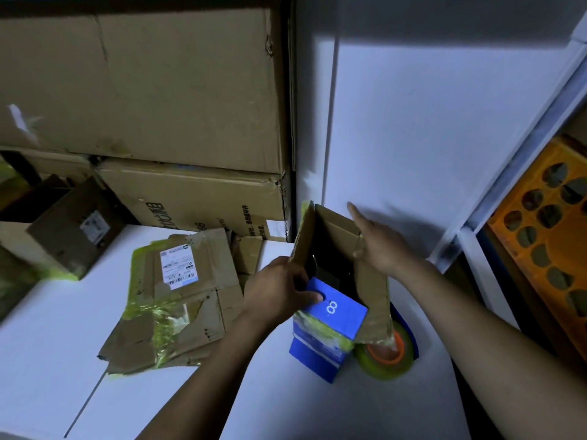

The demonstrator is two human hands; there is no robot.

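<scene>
A blue box with white print and yellow-green tape stands open on the white table. Its brown inner flaps stick up. My left hand grips the near-left flap, thumb on the blue flap. My right hand presses the far right flap with straight fingers, the index finger pointing up toward the wall. The inside of the box is dark.
A roll of yellow-green tape with an orange core lies right behind the box. Flattened taped cardboard lies at left. Large cartons are stacked at the back, a small carton far left, an orange crate at right.
</scene>
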